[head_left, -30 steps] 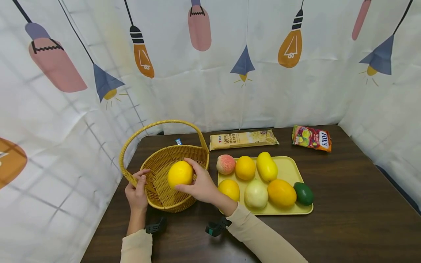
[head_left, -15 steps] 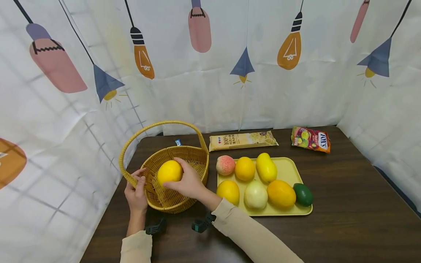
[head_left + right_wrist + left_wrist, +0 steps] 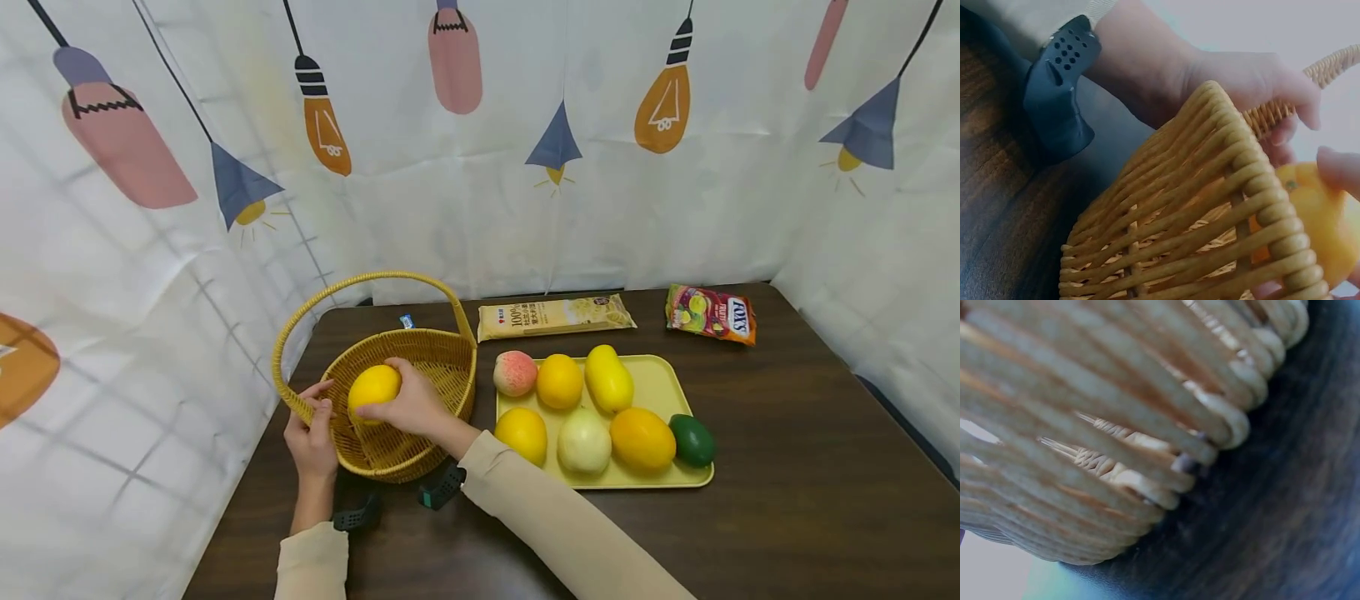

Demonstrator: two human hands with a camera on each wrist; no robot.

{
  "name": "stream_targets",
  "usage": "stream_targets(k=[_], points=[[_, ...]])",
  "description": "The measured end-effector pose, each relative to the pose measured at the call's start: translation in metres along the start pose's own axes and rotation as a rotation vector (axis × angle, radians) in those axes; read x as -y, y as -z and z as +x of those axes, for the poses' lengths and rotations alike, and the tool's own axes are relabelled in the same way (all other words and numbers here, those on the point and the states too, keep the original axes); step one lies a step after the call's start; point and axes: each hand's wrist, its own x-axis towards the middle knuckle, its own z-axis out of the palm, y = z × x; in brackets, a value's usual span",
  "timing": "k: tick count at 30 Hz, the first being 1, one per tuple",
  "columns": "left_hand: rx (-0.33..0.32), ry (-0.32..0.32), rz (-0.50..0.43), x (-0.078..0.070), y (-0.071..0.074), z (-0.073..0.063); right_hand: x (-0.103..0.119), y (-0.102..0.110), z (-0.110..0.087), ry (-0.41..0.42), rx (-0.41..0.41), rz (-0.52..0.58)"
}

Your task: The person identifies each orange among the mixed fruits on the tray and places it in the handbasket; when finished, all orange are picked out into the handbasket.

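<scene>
A yellow wicker basket (image 3: 447,364) with a tall hoop handle stands at the left of the table. My left hand (image 3: 311,446) grips its left rim, at the foot of the handle. Inside the basket, by the left wall, my right hand (image 3: 415,406) holds an orange (image 3: 372,392) between thumb and fingers. The right wrist view shows the orange (image 3: 1313,215) partly behind the basket's rim (image 3: 1272,194), with the left hand (image 3: 1241,78) beyond. Only the basket's woven side (image 3: 1085,425) and dark table show in the left wrist view. Whether the orange touches the basket floor I cannot tell.
A yellow tray (image 3: 660,379) right of the basket bears several fruits, including a peach (image 3: 515,372), a pale round fruit (image 3: 584,442) and an avocado (image 3: 692,441). Behind lie a long noodle packet (image 3: 557,317), a candy bag (image 3: 711,314) and a small blue wrapper (image 3: 407,322).
My right hand has carried the orange leftward and a little lower, from the middle of the basket to its left side. My left hand keeps its grip; the basket stays put.
</scene>
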Motion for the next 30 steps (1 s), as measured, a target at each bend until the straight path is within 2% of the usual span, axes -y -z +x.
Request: stream_targets(k=[6,15,20,25,30], points=[[0.0,0.007,-0.047,0.003,0.002,0.001,0.001,-0.002,0.003,-0.072,0.009,-0.027],[-0.009,0.023,0.023,0.002,0.001,0.0,0.002,-0.001,0.004,-0.09,-0.005,-0.05],[-0.015,0.025,-0.006,0.002,0.001,0.001,0.001,-0.001,0.004,-0.099,-0.017,-0.016],[-0.019,0.019,-0.014,0.002,0.001,0.002,0.001,0.002,0.002,-0.035,-0.041,0.009],[-0.011,0.004,0.032,0.002,0.001,0.002,0.002,0.009,-0.008,0.093,-0.016,0.023]])
